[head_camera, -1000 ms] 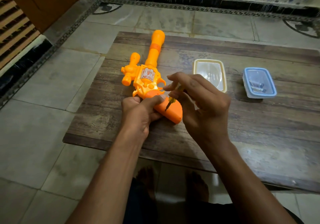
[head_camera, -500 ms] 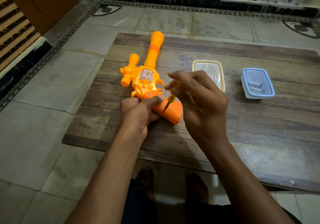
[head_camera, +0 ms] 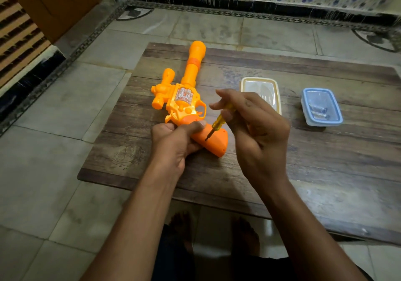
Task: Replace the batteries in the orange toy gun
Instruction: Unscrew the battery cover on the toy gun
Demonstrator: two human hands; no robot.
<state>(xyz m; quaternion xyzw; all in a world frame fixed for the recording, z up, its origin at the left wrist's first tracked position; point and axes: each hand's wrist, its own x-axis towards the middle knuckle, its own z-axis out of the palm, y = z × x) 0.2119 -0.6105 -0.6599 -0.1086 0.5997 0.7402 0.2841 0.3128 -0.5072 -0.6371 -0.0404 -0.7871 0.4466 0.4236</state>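
Note:
The orange toy gun (head_camera: 184, 98) lies on its side on the low wooden table (head_camera: 303, 161), barrel pointing away from me. My left hand (head_camera: 173, 142) grips the gun at the top of its handle, thumb pressed across it. My right hand (head_camera: 253, 124) holds a small yellow screwdriver (head_camera: 218, 122) tilted down to the left. The screwdriver's dark tip touches the side of the orange handle (head_camera: 214, 144).
A yellow-rimmed clear box (head_camera: 271, 83) sits just behind my right hand. A blue-rimmed clear box (head_camera: 321, 107) with small metallic items inside stands further right. Tiled floor surrounds the table; my bare feet (head_camera: 182, 226) show below its near edge.
The right hand's fingers have shifted around the screwdriver, spreading a little. The tip stays on the handle. Left hand and gun hold their place.

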